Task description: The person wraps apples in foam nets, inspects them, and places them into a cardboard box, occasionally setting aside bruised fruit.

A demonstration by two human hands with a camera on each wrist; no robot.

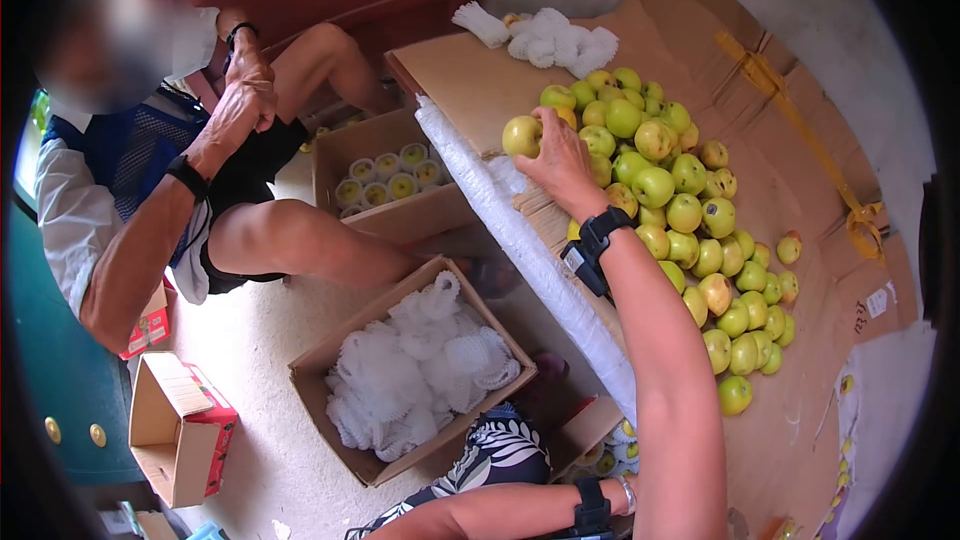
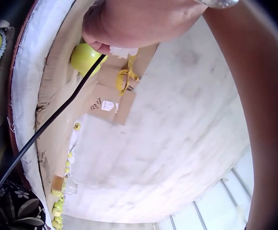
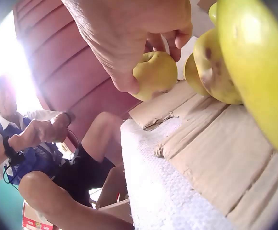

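Observation:
My right hand (image 1: 558, 162) pinches a yellow-green apple (image 1: 522, 136) at the near-left corner of the cardboard-covered table. In the right wrist view, the thumb and fingers (image 3: 124, 79) close around that apple (image 3: 154, 75), just above the cardboard edge. A large heap of green apples (image 1: 655, 185) spreads beside and beyond this hand. Most of the left hand is hidden behind the right forearm in the head view. The left wrist view shows this left hand (image 2: 139, 24) curled, with a piece of white foam net (image 2: 123, 51) poking out beneath it. A green apple (image 2: 85, 60) appears right by its fingertips.
A box of white foam nets (image 1: 330, 380) stands on the floor below the table. Behind it is a box with netted apples (image 1: 440, 202). A seated person (image 1: 150, 190) is at the left, near an empty red carton (image 1: 165, 450). More foam nets (image 1: 565, 40) lie at the table's far end.

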